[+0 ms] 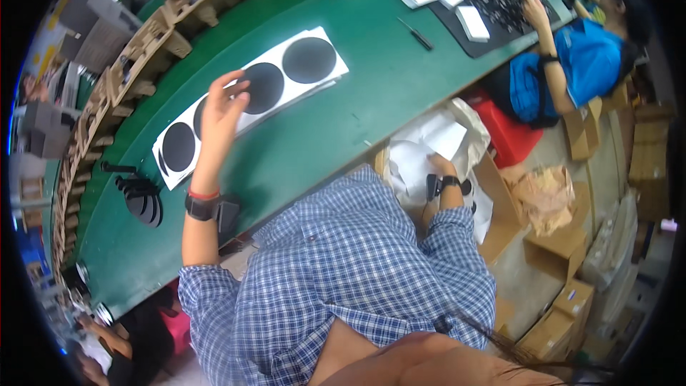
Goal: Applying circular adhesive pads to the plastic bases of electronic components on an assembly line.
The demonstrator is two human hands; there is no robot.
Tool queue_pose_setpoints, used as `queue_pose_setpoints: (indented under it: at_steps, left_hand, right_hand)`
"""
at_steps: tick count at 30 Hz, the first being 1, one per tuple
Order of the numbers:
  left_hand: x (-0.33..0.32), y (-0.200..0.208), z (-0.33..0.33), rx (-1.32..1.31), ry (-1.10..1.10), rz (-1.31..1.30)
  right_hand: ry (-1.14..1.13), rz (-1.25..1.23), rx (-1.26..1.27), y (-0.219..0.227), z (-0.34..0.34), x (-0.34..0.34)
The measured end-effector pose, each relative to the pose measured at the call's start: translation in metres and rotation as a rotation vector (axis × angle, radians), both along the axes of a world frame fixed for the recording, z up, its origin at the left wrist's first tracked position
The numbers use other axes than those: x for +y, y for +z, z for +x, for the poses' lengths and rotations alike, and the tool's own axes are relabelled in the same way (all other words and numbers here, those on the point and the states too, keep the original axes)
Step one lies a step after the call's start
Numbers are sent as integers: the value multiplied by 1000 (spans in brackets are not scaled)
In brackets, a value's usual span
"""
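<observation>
My left hand (223, 114) hovers over a long white sheet (341, 64) bearing a row of big black discs (309, 59). Its fingers are bent and apart, and nothing shows between them. The sheet appears to lie on others like it, slanting across the green table. Low on my right, my right hand (444, 166) reaches into a cardboard box (498, 204) of loose white paper (444, 137). Its fingers touch or lie just above the paper; whether they grip any is unclear. At the table's left, several black round pieces with narrow handles (145, 207) lie overlapped.
Toward the back right lie a screwdriver (416, 33) and a dark mat (471, 46) with small black parts and white stacks. A co-worker in blue (589, 57) works there. A red stool (504, 132) and cardboard boxes (561, 322) stand on my right. Wooden racks (146, 46) line the far side.
</observation>
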State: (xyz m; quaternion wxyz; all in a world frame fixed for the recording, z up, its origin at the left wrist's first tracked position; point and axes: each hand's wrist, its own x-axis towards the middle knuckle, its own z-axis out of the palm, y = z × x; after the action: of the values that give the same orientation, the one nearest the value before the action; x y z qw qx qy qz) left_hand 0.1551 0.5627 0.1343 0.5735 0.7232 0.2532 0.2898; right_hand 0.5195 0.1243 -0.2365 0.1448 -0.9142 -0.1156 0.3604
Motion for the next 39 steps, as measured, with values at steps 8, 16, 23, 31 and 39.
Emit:
queue_pose_setpoints:
  at_steps: [8,16,23,31,39]
  left_hand:
    - [-4,-5,-52,351,-8,707]
    - [3,-18,-72,505,7,893]
    - [-9,-35,-19,356,-107,890]
    - [-27,-35,-23,373,-164,880]
    - [-31,-40,-31,365,-105,940]
  right_hand:
    - [818,-572,194,245,-25,101]
    - [813,526,-653,451,-132,203]
    - [1285,793,-527,407,-176,335]
    - [1444,651,-553,424,-179,325]
    - [917,1136,-1048,494,-148,254]
